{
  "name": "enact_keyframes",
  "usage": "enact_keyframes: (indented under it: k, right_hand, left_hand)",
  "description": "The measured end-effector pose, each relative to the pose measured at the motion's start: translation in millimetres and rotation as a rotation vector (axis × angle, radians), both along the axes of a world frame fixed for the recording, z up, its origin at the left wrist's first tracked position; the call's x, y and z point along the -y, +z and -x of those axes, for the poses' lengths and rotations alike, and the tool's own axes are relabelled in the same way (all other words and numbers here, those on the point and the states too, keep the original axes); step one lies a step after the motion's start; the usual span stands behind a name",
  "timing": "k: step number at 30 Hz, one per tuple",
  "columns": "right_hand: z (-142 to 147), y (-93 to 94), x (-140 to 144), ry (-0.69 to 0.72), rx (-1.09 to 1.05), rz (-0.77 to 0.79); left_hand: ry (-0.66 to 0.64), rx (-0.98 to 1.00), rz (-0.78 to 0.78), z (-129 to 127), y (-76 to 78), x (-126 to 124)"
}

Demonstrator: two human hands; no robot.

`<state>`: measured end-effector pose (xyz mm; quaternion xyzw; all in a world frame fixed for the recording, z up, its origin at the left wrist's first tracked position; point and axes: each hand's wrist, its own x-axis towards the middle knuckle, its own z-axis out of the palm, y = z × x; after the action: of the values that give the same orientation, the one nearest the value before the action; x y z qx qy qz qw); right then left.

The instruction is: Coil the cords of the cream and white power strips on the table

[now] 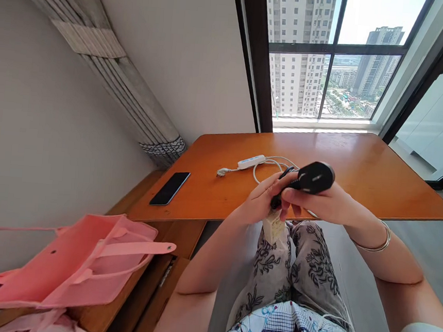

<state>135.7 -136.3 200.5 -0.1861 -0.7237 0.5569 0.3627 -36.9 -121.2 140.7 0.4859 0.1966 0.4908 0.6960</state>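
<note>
Over the front edge of the table, my two hands meet around a black plug [315, 178] with shiny marks on its face, probably pins, and a bunched black cord [279, 197]. My left hand [259, 198] is closed on the black cord. Fingers of my right hand [325, 202] are wrapped round the black plug from below. A whitish block with small print [273, 227] hangs under my left hand; which hand bears it I cannot tell. Just behind the hands lie a white cable [257, 175], its white plug [223, 172] and an oblong white block [251, 162].
A dark-screened phone [170, 188] lies at the left of the orange-brown wooden table [379, 174]. An open pink bag [77, 262] rests on a wooden surface at lower left. My patterned trousers are under the table edge. A window [334, 49] and a curtain [135, 91] stand behind.
</note>
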Motion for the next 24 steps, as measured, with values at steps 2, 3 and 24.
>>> enact_keyframes:
  k: [2, 3, 24]
  right_hand:
    - [-2, 2.8, -12, -0.145, -0.041, -0.025]
    - [-3, 2.5, -19, -0.218, -0.069, -0.032]
    - [13, -57.2, -60, -0.397, -0.193, 0.163]
  left_hand:
    - [-0.123, -0.082, -0.079, -3, -1.3, 0]
    - [-0.156, -0.100, -0.097, -4, -1.1, 0]
    - [-0.108, 0.092, 0.230, -10, 3.4, -7]
